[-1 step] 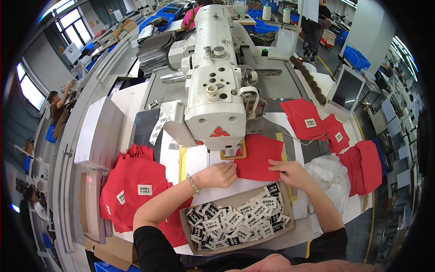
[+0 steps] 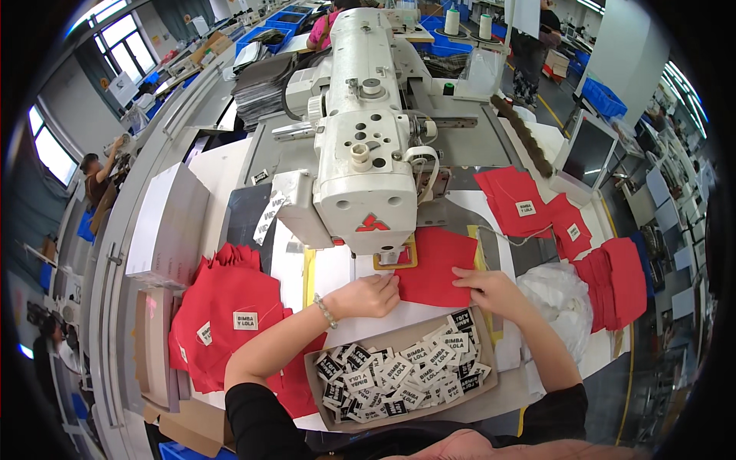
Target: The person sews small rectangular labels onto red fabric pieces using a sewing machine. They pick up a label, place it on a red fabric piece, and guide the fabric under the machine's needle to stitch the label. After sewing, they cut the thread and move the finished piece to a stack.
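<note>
A red fabric piece (image 2: 437, 268) lies flat under the head of a white sewing machine (image 2: 360, 169), partly beneath its small yellow clamp frame (image 2: 395, 259). My left hand (image 2: 366, 296), with a beaded bracelet at the wrist, is closed in a pinch at the fabric's lower left corner, just below the frame. At its right edge, my right hand (image 2: 489, 293) holds the cloth between thumb and fingers. Right below both hands stands an open cardboard box (image 2: 313, 383) full of small black and white labels (image 2: 406, 372).
Red pieces with sewn labels (image 2: 222, 318) pile up at left, beside a tall white box (image 2: 165, 230). More labelled red pieces (image 2: 521, 203) and a folded red stack (image 2: 617, 284) lie at right, near a crumpled clear plastic bag (image 2: 558, 303). A screen (image 2: 587, 149) stands behind.
Almost nothing differs. Both hands and the red fabric have shifted very slightly.
</note>
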{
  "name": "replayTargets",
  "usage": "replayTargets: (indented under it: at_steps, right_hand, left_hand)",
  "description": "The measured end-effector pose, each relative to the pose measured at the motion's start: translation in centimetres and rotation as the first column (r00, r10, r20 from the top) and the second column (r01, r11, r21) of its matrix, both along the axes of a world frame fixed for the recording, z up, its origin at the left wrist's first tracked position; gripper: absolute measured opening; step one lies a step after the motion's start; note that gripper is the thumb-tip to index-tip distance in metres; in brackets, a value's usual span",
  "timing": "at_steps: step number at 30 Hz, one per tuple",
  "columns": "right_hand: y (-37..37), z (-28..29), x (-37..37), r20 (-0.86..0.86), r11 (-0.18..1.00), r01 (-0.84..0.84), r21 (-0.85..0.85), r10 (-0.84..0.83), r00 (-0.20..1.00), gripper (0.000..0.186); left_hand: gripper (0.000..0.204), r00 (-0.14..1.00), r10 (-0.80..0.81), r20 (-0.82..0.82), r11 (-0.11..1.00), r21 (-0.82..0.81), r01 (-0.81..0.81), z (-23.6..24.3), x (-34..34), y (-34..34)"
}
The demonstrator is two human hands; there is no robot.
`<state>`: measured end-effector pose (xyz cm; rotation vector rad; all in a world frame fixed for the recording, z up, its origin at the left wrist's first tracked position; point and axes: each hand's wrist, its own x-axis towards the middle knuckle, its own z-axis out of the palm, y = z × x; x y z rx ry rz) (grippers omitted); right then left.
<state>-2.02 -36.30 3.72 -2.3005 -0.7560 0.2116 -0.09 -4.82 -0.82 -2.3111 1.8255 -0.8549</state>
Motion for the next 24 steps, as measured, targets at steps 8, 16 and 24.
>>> replayTargets:
  at_steps: [8, 16, 24]
  right_hand:
    - [2.3, -2.5, 2.8, 0.187, 0.991, -0.13, -0.044, 0.136, 0.973, 0.024]
    - [3.8, -3.4, 3.5, 0.147, 0.992, -0.125, 0.001, 0.124, 0.981, 0.01]
    - [3.8, -3.9, 3.7, 0.254, 0.987, -0.16, 0.013, 0.151, 0.955, 0.011]
  left_hand:
    - [0.015, 0.991, 0.128, 0.028, 0.991, 0.039, -0.129, 0.5, -0.9, 2.7]
    - [0.021, 0.955, 0.249, -0.163, 0.969, 0.054, -0.243, 0.2, -1.6, 4.2]
    - [0.032, 0.901, 0.227, -0.37, 0.962, -0.06, -0.267, -0.8, -1.1, 4.4]
